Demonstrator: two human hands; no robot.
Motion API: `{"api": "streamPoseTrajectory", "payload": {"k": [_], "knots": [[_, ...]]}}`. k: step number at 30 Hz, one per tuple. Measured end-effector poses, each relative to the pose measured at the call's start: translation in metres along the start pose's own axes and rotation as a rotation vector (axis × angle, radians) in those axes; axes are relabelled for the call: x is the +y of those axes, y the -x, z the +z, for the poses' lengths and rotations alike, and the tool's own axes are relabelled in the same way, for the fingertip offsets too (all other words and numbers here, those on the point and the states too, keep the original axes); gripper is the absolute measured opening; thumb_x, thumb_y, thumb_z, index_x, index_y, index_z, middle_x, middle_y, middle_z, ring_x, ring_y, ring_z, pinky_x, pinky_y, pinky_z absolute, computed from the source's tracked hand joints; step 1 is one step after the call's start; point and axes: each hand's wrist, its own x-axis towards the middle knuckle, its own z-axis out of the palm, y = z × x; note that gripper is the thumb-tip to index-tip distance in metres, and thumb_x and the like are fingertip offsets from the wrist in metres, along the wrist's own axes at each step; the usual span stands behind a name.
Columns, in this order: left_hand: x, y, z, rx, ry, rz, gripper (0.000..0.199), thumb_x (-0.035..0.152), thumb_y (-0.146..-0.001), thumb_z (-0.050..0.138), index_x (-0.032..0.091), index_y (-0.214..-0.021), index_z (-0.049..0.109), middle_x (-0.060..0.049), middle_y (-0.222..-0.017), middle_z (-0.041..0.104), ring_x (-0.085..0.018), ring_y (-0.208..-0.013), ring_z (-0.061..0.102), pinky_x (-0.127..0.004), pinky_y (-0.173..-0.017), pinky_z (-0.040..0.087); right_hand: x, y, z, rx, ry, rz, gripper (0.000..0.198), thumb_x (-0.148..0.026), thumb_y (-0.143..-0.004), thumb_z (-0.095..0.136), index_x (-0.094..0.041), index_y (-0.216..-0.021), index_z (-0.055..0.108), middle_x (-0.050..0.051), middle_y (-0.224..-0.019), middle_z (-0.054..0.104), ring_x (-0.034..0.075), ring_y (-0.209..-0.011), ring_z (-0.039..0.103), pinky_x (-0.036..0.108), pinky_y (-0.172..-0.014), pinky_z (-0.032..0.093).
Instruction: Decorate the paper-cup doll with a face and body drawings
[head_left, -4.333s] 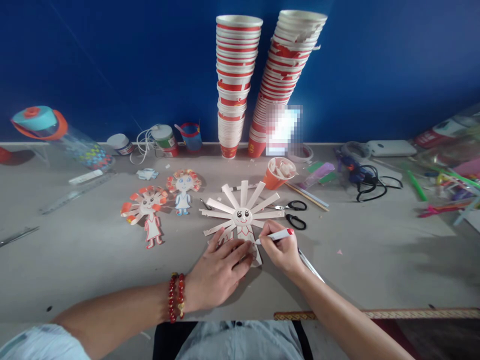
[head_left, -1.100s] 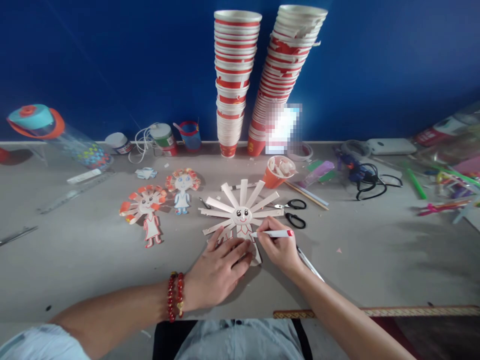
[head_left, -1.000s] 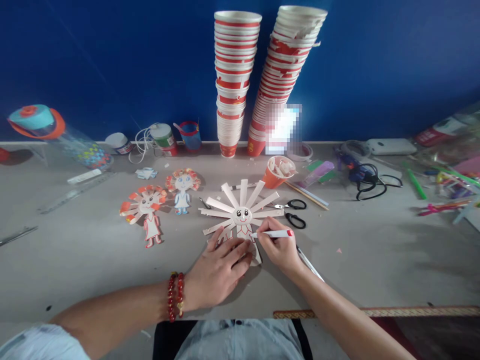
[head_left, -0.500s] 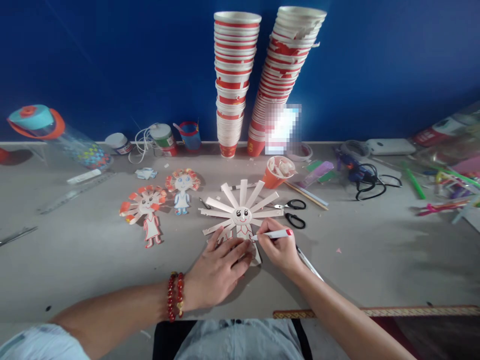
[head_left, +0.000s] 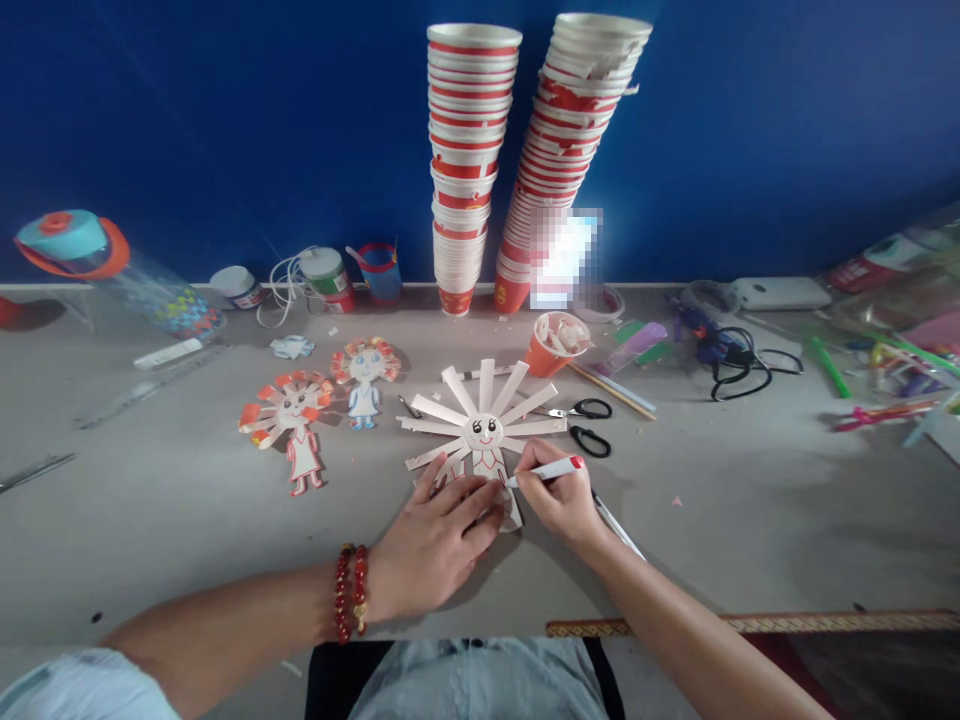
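Observation:
A white paper doll lies in front of me, with cut strips fanned out round a drawn smiling face and red lines on its body. My left hand rests flat over the doll's lower left part, fingers stretched out, hiding some of the body. In my right hand is a white marker with a red end, its tip at the right side of the doll's body. Black-handled scissors lie just beyond my right hand, partly beneath the strips. A pen lies beside my right forearm.
Two coloured paper dolls lie to the left. Tall stacks of paper cups stand at the back. A cup of scraps is nearer. A water bottle stands left; craft bits lie right.
My right hand and the marker have shifted very slightly down and to the right along the doll's body. My left hand stays in place.

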Motion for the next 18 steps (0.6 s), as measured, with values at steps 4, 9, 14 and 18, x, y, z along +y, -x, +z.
{"api": "streamPoseTrajectory", "payload": {"k": [4, 9, 14, 18], "knots": [[0.0001, -0.0001, 0.0003, -0.003, 0.001, 0.000, 0.042, 0.033, -0.097, 0.050, 0.021, -0.137, 0.050, -0.006, -0.149, 0.045, -0.024, -0.137, 0.038, -0.054, -0.121, -0.010, 0.0013, 0.0003, -0.0005, -0.008, -0.008, 0.000, 0.014, -0.014, -0.073, 0.050, -0.021, -0.062, 0.045, -0.006, -0.052, 0.040, 0.009, -0.048, 0.032, 0.023, -0.045, 0.024], [0.0000, 0.0006, 0.0020, 0.008, -0.004, 0.006, 0.043, 0.033, -0.096, 0.051, 0.022, -0.138, 0.049, -0.007, -0.149, 0.045, -0.025, -0.137, 0.039, -0.055, -0.121, -0.006, 0.0019, 0.0003, -0.0009, -0.014, -0.019, 0.004, 0.014, -0.015, -0.072, 0.050, -0.021, -0.060, 0.045, -0.006, -0.052, 0.040, 0.009, -0.048, 0.032, 0.023, -0.046, 0.025], [0.0001, 0.0010, 0.0020, 0.007, 0.000, 0.008, 0.044, 0.033, -0.096, 0.051, 0.021, -0.139, 0.048, -0.007, -0.149, 0.045, -0.025, -0.136, 0.039, -0.056, -0.121, -0.006, -0.0013, -0.0004, -0.0017, -0.025, -0.043, 0.011, 0.015, -0.015, -0.071, 0.050, -0.021, -0.058, 0.044, -0.006, -0.053, 0.040, 0.009, -0.049, 0.033, 0.024, -0.046, 0.025], [0.0000, 0.0008, 0.0020, 0.009, -0.006, 0.008, 0.045, 0.032, -0.094, 0.054, 0.022, -0.138, 0.049, -0.008, -0.148, 0.046, -0.026, -0.136, 0.040, -0.057, -0.121, -0.002, -0.0013, -0.0006, -0.0019, -0.027, -0.052, 0.012, 0.016, -0.016, -0.071, 0.050, -0.021, -0.058, 0.042, -0.006, -0.052, 0.038, 0.009, -0.049, 0.032, 0.024, -0.046, 0.024]]}}
